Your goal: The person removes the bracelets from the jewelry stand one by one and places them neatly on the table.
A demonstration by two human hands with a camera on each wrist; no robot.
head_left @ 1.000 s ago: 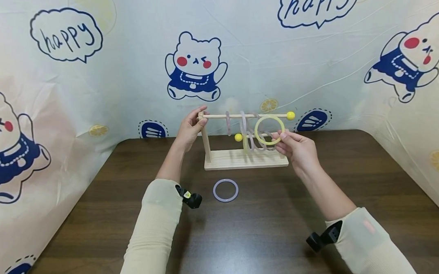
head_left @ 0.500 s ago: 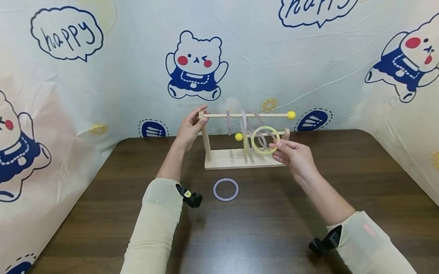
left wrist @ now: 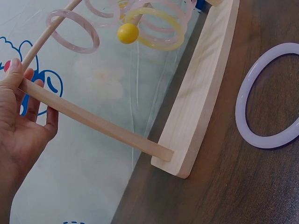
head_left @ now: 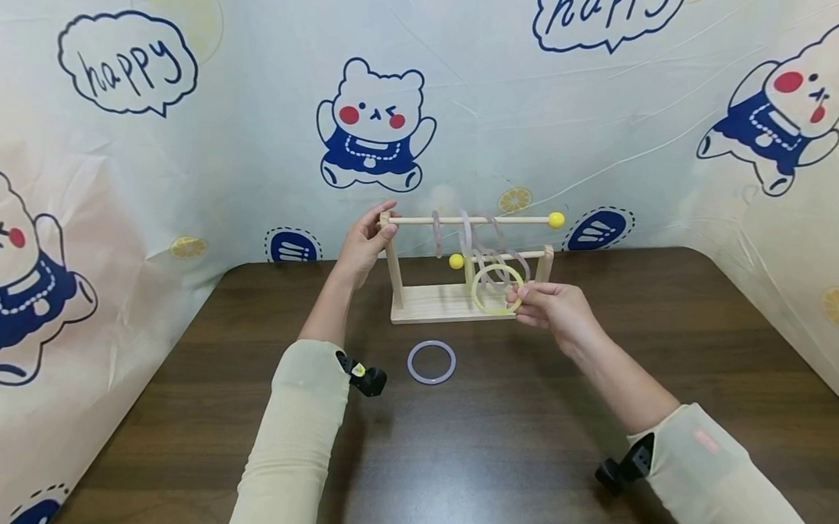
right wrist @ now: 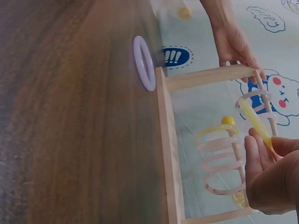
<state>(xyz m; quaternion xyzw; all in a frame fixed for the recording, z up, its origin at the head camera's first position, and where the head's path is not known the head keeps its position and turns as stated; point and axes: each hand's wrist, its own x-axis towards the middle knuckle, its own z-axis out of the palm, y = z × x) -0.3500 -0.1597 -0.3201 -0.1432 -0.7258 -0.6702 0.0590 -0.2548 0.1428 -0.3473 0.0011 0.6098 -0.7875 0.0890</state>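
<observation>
My left hand [head_left: 364, 248] grips the top left corner of a wooden ring stand [head_left: 428, 305], where the post meets the upper rod. Between thumb and fingers, my right hand [head_left: 565, 315] pinches a yellow ring [right wrist: 254, 122], held up in front of the stand's right half. Pale pinkish rings hang from the upper rod, one of them a ring [left wrist: 93, 39] near my left hand. On the lower rod, another yellow ring [right wrist: 212, 128] sits beside several pale ones, close to the yellow end ball [left wrist: 127, 33]. A purple ring [left wrist: 241, 102] lies flat on the table before the stand.
The dark wooden table [head_left: 411, 457] carries the stand near its back edge. A patterned cloth [head_left: 256, 130] with bears and lemon slices hangs behind and at both sides. The upper rod ends in a yellow ball [head_left: 556, 220] at the right.
My right hand has lowered the yellow ring and shifted it slightly left, from beside the upper rod to before the base. The left hand and the stand keep their place.
</observation>
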